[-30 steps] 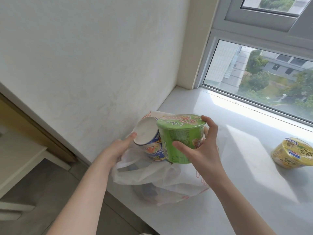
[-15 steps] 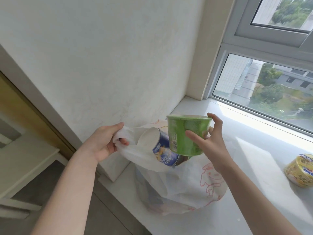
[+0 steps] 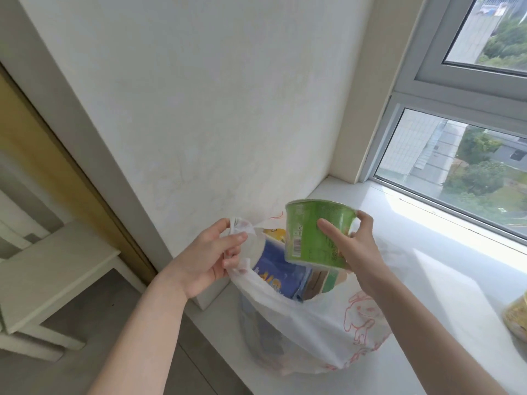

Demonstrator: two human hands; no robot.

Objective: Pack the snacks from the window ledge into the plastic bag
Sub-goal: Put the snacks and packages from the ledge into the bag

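Note:
A white plastic bag (image 3: 322, 334) with a red rabbit drawing sits on the white window ledge (image 3: 445, 280), its mouth held open. My left hand (image 3: 208, 258) grips the bag's left handle and lifts it. My right hand (image 3: 356, 246) holds a green noodle cup (image 3: 308, 232) upright just above the bag's mouth. Inside the bag a blue snack cup (image 3: 282, 269) lies tilted, and a flat carton shows beside it. A yellow noodle cup (image 3: 517, 317) rests on the ledge at the far right, cut off by the frame edge.
A white wall (image 3: 214, 109) rises right behind the bag. The window (image 3: 462, 172) closes off the ledge's far side. Below to the left stand a pale table (image 3: 54, 269) and the grey floor.
My left hand has raised the bag's handle higher and spread the mouth wider. The blue cup has sunk deeper into the bag. The green cup stays above the opening.

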